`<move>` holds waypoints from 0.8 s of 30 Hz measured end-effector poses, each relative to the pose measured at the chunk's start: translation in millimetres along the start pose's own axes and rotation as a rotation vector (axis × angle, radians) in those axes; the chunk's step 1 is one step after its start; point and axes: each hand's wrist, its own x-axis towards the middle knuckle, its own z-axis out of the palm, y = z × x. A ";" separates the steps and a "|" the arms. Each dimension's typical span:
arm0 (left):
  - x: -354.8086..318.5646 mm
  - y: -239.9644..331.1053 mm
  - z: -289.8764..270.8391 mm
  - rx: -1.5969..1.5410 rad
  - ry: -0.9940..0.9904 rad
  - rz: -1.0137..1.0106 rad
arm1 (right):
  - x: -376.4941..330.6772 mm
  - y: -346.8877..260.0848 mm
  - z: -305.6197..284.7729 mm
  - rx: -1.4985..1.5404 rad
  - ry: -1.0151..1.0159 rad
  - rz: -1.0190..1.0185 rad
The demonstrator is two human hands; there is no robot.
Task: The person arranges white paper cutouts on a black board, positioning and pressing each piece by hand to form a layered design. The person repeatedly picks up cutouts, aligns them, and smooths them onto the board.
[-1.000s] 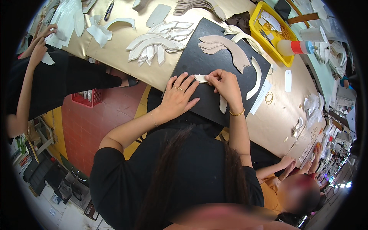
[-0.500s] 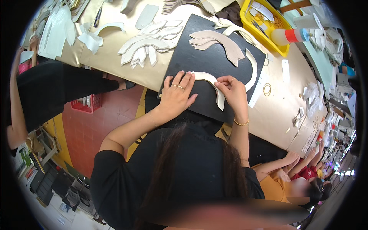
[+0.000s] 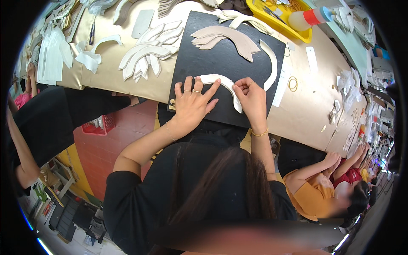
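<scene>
A white curved strip (image 3: 229, 83), like an arch, lies on the black board (image 3: 187, 53) in front of me. My left hand (image 3: 192, 100) is spread over its left end, with fingertips resting on the strip and the board. At the strip's right-hand bend, my right hand (image 3: 251, 101) pinches the edge between thumb and fingers. Another white curved strip (image 3: 271, 63) lies along the board's right side. Beyond my hands sits a pile of beige-pink curved pieces (image 3: 227, 37), and cream curved strips (image 3: 244, 21) lie at the far edge.
Left of the board is a fanned heap of cream curved pieces (image 3: 148, 49). At the back right stand a yellow tray (image 3: 280, 21) and a bottle with a red band (image 3: 308, 19). Rubber bands (image 3: 292, 83) lie at right. Another person in orange (image 3: 314, 191) sits to the right.
The view has shifted, moving the table's contents left. My left index finger now reaches farther along the strip, and the left fingers are more spread. The right hand stays at the bend.
</scene>
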 end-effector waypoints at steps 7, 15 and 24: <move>9.1 16.8 3.6 -0.214 -0.004 0.071 | -0.8 0.7 8.7 -0.079 0.049 -0.061; 9.4 17.4 21.0 -0.205 0.017 0.201 | -37.2 11.6 -11.1 0.171 -0.048 0.174; 10.2 20.3 20.5 -0.149 -0.003 0.259 | -46.5 24.2 -6.7 0.119 -0.036 0.150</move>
